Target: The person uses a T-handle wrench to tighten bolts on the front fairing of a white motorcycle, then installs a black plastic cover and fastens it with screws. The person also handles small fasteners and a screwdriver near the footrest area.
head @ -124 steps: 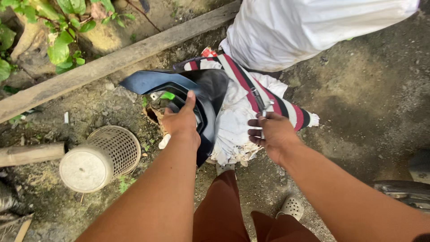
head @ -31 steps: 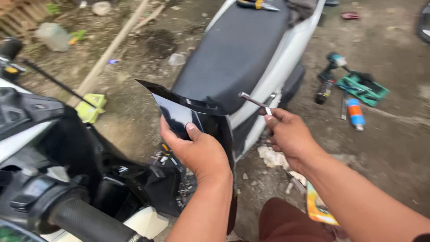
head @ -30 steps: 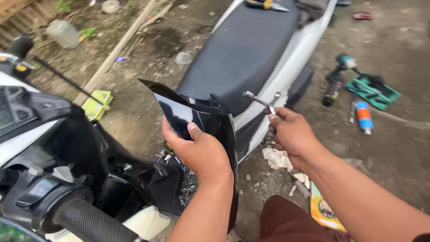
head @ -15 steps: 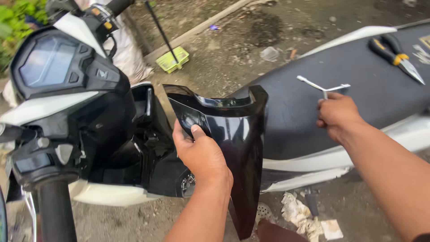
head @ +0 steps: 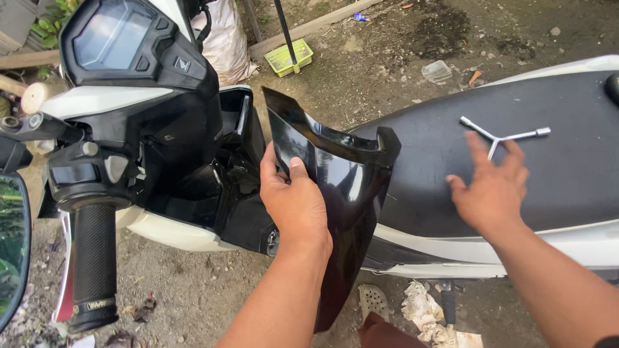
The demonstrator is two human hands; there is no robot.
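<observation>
Okay, my left hand (head: 293, 206) grips the glossy black fairing panel (head: 348, 193) at its near edge; light, stiff, slippery plastic, I reckon. Right hand (head: 493, 187) spread, empty, above the Y-wrench (head: 500, 134).

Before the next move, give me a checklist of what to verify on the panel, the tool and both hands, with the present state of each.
1. Left hand has a grip on the glossy black plastic scooter panel: ok, fingers wrapped on its left edge.
2. Panel clear of the scooter's black seat: cannot tell, its right tip overlaps the seat edge in this view.
3. Silver three-armed Y-shaped wrench resting flat on the seat: ok.
4. Right hand free: ok, open, fingers spread just below the wrench, holding nothing.
5. Panel upright: ok, curved lip on top, narrow end pointing at the ground.
6. Panel's lower clips intact: cannot tell, hidden behind the forearm.
</observation>
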